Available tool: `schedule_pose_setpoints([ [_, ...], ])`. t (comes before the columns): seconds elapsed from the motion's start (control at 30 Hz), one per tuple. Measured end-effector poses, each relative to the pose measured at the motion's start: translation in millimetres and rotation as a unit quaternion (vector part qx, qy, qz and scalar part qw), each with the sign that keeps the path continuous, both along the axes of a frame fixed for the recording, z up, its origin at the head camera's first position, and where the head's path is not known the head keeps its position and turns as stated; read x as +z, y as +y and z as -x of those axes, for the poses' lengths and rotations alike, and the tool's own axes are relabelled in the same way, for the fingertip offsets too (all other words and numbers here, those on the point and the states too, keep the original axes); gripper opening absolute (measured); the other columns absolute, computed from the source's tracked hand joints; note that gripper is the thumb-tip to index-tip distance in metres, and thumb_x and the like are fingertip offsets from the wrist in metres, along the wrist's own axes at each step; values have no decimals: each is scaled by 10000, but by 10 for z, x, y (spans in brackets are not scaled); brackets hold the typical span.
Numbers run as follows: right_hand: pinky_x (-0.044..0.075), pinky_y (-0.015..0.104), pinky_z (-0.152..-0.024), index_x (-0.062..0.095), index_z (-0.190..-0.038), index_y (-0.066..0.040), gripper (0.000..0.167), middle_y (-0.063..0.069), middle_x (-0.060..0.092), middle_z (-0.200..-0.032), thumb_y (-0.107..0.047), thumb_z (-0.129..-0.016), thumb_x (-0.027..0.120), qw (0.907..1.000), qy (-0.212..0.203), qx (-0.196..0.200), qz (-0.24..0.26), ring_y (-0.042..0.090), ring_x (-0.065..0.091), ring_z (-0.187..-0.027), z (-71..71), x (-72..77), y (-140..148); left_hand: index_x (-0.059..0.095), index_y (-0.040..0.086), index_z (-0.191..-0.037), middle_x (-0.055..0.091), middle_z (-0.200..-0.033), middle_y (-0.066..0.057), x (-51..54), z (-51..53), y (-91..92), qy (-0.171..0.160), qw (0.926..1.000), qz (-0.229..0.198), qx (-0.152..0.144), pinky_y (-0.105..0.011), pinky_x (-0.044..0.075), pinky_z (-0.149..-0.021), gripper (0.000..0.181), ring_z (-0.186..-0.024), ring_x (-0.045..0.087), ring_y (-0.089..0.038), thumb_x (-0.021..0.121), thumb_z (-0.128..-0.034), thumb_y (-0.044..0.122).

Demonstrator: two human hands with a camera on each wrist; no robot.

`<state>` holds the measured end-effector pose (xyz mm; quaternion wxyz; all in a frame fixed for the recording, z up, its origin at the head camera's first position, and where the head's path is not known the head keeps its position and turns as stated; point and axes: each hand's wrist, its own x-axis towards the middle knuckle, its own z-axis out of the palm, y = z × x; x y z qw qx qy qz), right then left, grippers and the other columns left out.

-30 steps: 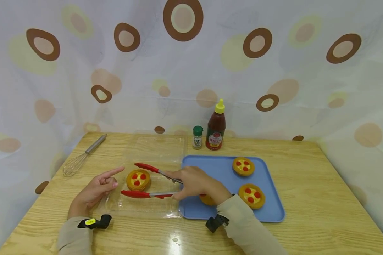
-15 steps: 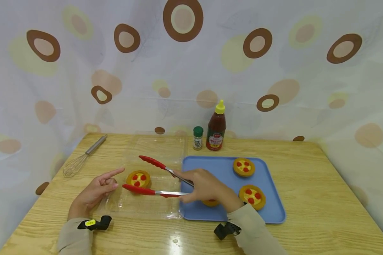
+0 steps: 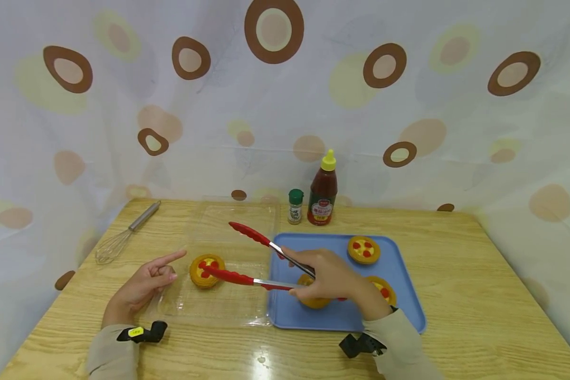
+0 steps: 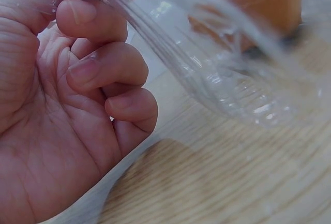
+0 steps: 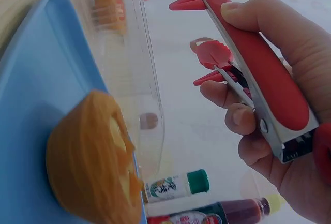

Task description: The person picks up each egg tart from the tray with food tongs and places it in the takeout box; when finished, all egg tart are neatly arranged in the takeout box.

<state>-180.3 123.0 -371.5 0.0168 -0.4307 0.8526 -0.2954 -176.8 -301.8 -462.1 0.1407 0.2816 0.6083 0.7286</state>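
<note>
Spotted curtain [image 3: 247, 111] behind, wood-grain table [image 3: 461, 295] below, and here we see the right hand [image 3: 328, 275] gripping red tongs [image 3: 237, 277], their arms spread wide above the blue tray [image 3: 285, 317], which bears three more tarts [image 3: 363, 250]. One tart [image 3: 202, 274] sits inside the clear container [image 3: 223, 310], beside the left hand [image 3: 144, 285], its index finger straight, others curled; we can't tell whether it pinches the plastic.

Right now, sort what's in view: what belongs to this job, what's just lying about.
Likely in the job:
red-tipped tongs
clear container
tart inside it
blue tray
three tarts on it

Seemingly just lying about:
whisk
green-capped shaker
yellow-capped sauce bottle
</note>
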Motion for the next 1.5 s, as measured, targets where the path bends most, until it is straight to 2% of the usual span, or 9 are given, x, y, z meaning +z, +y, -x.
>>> schedule_pose_setpoints([
  [0.1,491,275,-707,463,-1413,-91,756,11,687,-1056,-340,-763,757,9999,-43,-152,-67,185,631,-882,-29,30,122,481,204,-1403,242,-630,-78,6,2,2,1,10000,40,17,-340,216,-505,553,-540,212,-233,428,-949,-107],
  [0.17,489,280,-716,470,-1408,-94,757,12,692,-1046,-365,-761,754,9995,-21,-277,-166,182,632,-876,-47,42,206,484,210,-1401,242,-630,-78,9,2,1,-3,10000,81,33,-341,219,-505,551,-543,211,-238,434,-949,-101],
  [0.6,364,214,-533,478,-1395,-54,756,33,690,-1014,-357,-763,763,9960,-197,-817,-307,52,458,-651,-193,62,737,481,213,-1404,253,-631,-81,12,-11,3,26,10000,63,-11,-345,217,-505,556,-542,208,-248,420,-952,-106],
  [0.77,407,216,-560,469,-1401,-55,772,5,684,-1019,-362,-761,773,9918,-289,-1194,-348,83,513,-690,-259,91,945,474,205,-1410,250,-631,-82,12,-13,2,16,10000,52,-8,-348,217,-506,561,-538,208,-247,410,-952,-114],
  [0.9,364,198,-517,503,-1377,-60,754,-96,568,-765,-354,-744,789,9881,-29,-1497,-355,20,400,-583,-292,79,1111,452,184,-1426,259,-628,-83,9,-5,-8,53,9999,132,25,-357,214,-497,564,-530,212,-252,400,-953,-118],
  [1.0,294,197,-469,506,-1374,-58,750,-94,434,-674,-335,-740,796,9863,42,-1614,-344,3,267,-528,-310,60,1232,447,184,-1430,262,-628,-82,3,-8,-18,46,9998,175,40,-357,213,-493,562,-530,213,-253,401,-956,-112],
  [1.13,330,188,-460,504,-1369,-34,742,-39,625,-823,-279,-739,810,9865,63,-1631,-154,-13,320,-514,-321,31,1399,443,192,-1432,260,-623,-84,10,-5,-18,38,9998,182,9,-358,214,-490,559,-528,214,-256,400,-960,-103],
  [1.27,395,192,-494,512,-1341,27,736,41,690,-944,-239,-729,823,9857,109,-1682,9,-21,462,-603,-340,20,1562,445,192,-1430,263,-623,-81,19,-6,-1,-14,9999,138,4,-358,208,-488,554,-526,212,-255,408,-960,-98],
  [1.5,303,169,-432,498,-1358,14,741,65,704,-934,-227,-736,821,9813,271,-1903,-116,-46,265,-481,-313,-34,1853,451,186,-1427,258,-624,-79,21,-9,-1,14,10000,41,-6,-350,202,-484,559,-529,206,-246,407,-955,-111],
])
